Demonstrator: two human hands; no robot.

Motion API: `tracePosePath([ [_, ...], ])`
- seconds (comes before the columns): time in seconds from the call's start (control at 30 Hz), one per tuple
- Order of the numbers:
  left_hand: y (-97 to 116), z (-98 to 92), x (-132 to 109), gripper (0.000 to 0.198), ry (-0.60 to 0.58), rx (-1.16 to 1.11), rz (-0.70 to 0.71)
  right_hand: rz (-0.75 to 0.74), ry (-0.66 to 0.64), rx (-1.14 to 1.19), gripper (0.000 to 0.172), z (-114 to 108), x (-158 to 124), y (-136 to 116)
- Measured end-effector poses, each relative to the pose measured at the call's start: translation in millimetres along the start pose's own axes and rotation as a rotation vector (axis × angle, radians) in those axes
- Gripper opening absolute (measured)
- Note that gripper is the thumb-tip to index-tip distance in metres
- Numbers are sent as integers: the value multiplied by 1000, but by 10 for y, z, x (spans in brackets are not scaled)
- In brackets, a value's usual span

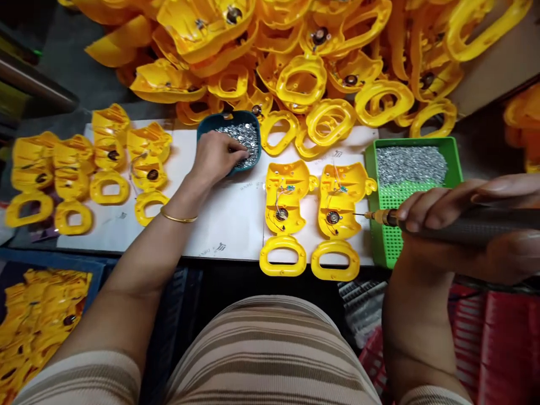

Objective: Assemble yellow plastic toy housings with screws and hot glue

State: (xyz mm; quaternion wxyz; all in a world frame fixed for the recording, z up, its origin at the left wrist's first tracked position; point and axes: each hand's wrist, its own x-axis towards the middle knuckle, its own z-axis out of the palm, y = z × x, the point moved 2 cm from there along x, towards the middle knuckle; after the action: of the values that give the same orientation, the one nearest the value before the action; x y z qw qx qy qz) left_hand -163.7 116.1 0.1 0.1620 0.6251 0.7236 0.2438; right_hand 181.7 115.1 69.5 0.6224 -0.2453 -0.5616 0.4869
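Note:
My left hand (219,154) reaches into a dark teal bowl (201,125) of small silver screws (242,138); its fingers are pinched together among them, and whatever lies between the fingertips is hidden. In my right hand (439,211) is an electric screwdriver (476,225), its thin bit pointing left, close to a yellow plastic shell (346,197) with a round speaker (333,217) and wires. A second yellow shell (284,191) lies to its left. Below the two shells lie yellow oval handle rings (335,275) (282,273).
A green perforated basket (454,152) with silver screws stands at right. Yellow shells and rings pile up (295,34) at the back. More sets (112,129) line the left side. A blue crate (99,275) holds yellow parts; red crates (506,337) sit lower right.

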Motion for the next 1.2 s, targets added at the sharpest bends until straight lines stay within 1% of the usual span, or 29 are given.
tracePosePath([
  [0.1,28,-39,-29,12,50,98,-101,138,13,-56,32,48,-149,-166],
  [0.17,32,-39,-13,23,1,126,-104,229,9,-64,33,113,-204,-227],
  [0.23,16,-37,19,33,-59,119,-99,274,-4,-52,34,202,-216,-247],
  [0.27,5,-42,35,34,-76,107,-108,286,-9,-47,35,240,-209,-241],
  [0.37,-1,-81,52,29,-79,47,-161,297,-13,-58,35,253,-160,-174],
  [0.43,31,-120,33,31,-71,15,-170,250,-16,-79,34,173,-126,-123],
  [0.5,79,-161,2,33,-49,16,-144,114,-12,-63,32,68,-108,-104],
  [0.57,117,-189,-29,34,-26,32,-115,19,1,-40,31,-16,-107,-94],
  [0.63,125,-186,-45,34,-22,29,-96,-2,18,-24,28,-58,-104,-65],
  [0.67,112,-176,-44,33,-4,20,-100,-21,4,-2,26,-63,-96,-43],
  [0.73,46,-145,-21,28,80,0,-131,-136,-58,85,24,-60,-71,11],
  [0.8,-62,-111,20,21,207,-30,-167,-257,-114,163,27,-67,-45,82],
  [0.83,-120,-92,41,20,257,-53,-171,-285,-126,180,29,-77,-36,121],
  [0.9,-210,-56,55,18,326,-118,-140,-285,-109,179,30,-96,-28,185],
  [0.97,-219,-25,-14,15,391,-203,-95,-266,-75,172,30,-91,-37,203],
  [1.03,-97,33,-192,13,395,-292,-43,-263,-47,182,29,-40,-56,157],
  [1.07,16,83,-318,14,360,-339,-9,-255,-45,187,29,4,-66,109],
  [1.13,319,233,-609,18,201,-438,86,-149,-42,157,27,111,-79,-14],
  [1.2,641,412,-896,18,75,-540,162,28,-37,89,24,207,-82,-156],
])
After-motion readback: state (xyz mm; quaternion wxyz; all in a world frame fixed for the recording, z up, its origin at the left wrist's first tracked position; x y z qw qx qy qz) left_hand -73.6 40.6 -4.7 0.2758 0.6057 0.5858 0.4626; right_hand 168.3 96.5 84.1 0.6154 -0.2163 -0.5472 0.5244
